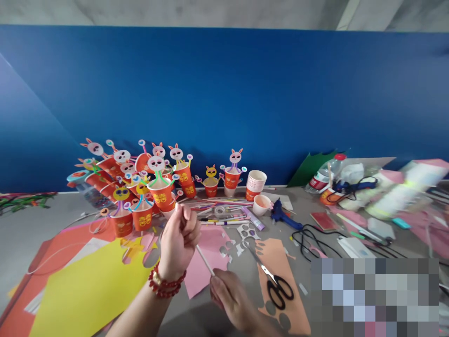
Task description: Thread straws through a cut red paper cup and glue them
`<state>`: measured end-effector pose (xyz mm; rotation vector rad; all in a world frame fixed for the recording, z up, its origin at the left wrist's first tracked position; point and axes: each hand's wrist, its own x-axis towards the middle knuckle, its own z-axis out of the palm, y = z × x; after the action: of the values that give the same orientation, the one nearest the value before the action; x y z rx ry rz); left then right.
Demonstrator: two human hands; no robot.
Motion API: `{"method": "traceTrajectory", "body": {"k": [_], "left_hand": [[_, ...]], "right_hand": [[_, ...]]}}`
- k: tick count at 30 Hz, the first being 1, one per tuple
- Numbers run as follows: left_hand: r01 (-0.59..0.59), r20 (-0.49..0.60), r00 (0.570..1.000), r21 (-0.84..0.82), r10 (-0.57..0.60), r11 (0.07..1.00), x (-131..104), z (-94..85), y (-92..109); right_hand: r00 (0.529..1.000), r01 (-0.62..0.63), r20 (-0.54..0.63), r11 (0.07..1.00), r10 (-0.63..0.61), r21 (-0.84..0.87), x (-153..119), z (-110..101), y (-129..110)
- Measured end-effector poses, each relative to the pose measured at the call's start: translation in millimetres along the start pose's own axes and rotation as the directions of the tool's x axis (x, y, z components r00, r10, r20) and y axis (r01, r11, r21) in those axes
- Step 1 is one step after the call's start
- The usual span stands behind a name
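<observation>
A thin, straight, pale stick [205, 260], perhaps a pipe cleaner, runs between my two hands. My left hand [180, 241], with red beads at the wrist, is closed round its upper part. Lower and to the right, my right hand [228, 295] pinches the other end. Beneath them lies pink paper [206, 262] with cut-out edges. Just behind my left hand stands an orange paper cup [161, 196] with a rabbit face and pipe-cleaner arms. Black-handled scissors [277, 285] rest on orange paper [270, 252], right of my right hand.
Several decorated cups [122, 224] crowd the back left. Yellow paper [87, 290] covers the left front. Stacked cups [256, 182] and a blue glue gun [282, 215] with black cable stand right of centre. A bottle [326, 173] is farther right. Pixelation hides the lower right corner.
</observation>
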<state>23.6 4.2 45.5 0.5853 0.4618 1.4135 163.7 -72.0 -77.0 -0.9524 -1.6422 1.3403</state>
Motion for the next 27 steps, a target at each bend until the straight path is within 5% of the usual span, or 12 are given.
{"method": "traceTrajectory", "body": {"k": [10,17,27], "left_hand": [[-0.146,0.020,0.989,-0.016,0.146,0.989,0,1.1,10],[0.115,0.099,0.988,0.049,-0.119,0.992,-8,7.4,-32],[-0.098,-0.012,0.995,0.059,0.099,0.993,-11,4.2,-6]], "right_hand": [[0.998,0.054,-0.043,0.998,-0.054,0.006,0,2,3],[0.992,0.042,-0.118,0.998,-0.047,-0.046,7,-9,-7],[0.998,0.050,-0.022,0.998,-0.051,-0.045,5,-1,-7]]}}
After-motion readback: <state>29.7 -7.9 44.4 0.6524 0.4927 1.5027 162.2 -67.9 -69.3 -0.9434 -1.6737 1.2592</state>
